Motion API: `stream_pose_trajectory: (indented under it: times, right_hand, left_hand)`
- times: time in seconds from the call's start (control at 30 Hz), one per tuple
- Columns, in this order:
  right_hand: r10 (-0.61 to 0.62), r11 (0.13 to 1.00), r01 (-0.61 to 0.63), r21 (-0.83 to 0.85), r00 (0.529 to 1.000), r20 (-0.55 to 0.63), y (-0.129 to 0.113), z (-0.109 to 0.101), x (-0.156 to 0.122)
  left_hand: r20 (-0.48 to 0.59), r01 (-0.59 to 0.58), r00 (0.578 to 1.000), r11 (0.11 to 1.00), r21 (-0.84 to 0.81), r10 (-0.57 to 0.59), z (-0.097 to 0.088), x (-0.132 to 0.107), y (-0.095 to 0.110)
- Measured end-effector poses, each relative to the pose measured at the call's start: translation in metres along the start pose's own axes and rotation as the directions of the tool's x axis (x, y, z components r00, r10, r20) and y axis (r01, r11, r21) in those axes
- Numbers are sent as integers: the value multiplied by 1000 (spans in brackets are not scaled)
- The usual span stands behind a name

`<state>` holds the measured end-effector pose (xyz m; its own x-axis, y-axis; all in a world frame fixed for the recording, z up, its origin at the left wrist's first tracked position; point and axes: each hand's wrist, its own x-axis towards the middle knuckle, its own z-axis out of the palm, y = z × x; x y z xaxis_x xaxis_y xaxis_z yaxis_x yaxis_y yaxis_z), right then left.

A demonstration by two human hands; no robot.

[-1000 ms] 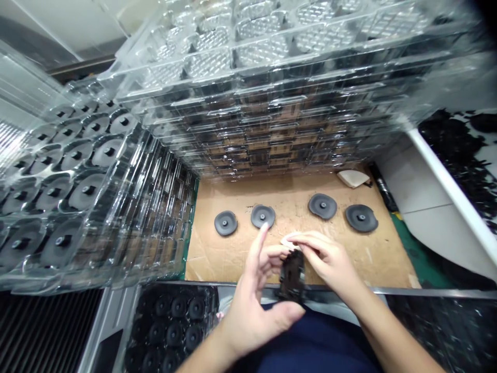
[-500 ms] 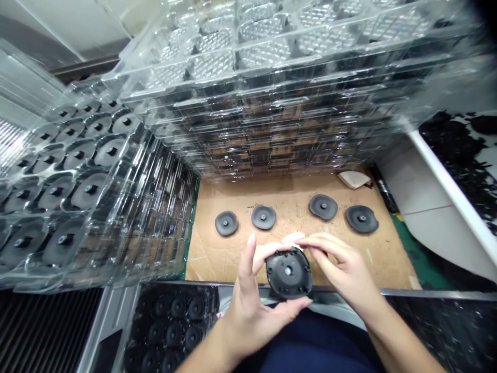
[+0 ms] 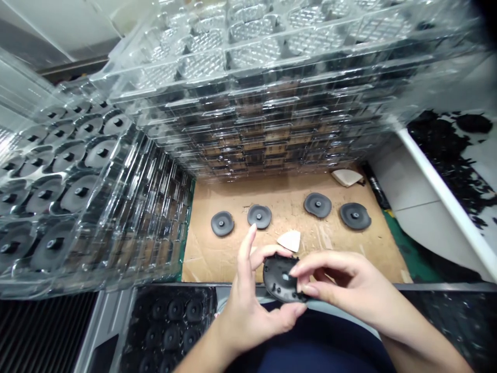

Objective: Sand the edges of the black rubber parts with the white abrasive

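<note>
Holding a black round cover [image 3: 282, 278] above the desk's near edge, the left hand [image 3: 248, 305] has its grip closed on the rim while the right hand [image 3: 349, 290] pinches its right side. Four similar discs [image 3: 259, 215] lie on the cardboard [image 3: 349, 254], beside a white wedge [image 3: 290, 240]; filled trays [image 3: 58, 197] stand left.

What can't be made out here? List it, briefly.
- Round black plastic disc, head view: its near edge is covered by the left hand and right hand; what the right fingertips press is hidden.
- Stacked clear plastic trays, head view: glare and blur hide the contents of the lower layers.
- Black tray of round parts, head view: cut off by the bottom edge.
</note>
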<state>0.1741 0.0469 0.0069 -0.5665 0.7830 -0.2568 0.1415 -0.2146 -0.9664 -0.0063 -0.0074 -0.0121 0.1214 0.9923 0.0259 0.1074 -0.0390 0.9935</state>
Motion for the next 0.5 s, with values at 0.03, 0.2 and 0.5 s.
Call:
stream_pose_trajectory:
  times: [0.03,0.2,0.5]
  right_hand:
    - [34,998,-36,43,999,41,-1,-2,1]
    - [98,967,-143,209,973,210,-4,-8,7]
    - [97,922,-125,366,991,93,11,-3,-6]
  left_hand:
    - [32,25,999,1000,-18,-25,-1,0,1]
    - [181,161,973,984,-76,-145,-6,5,7]
    - [194,155,971,986,-64,-140,-1,6,5]
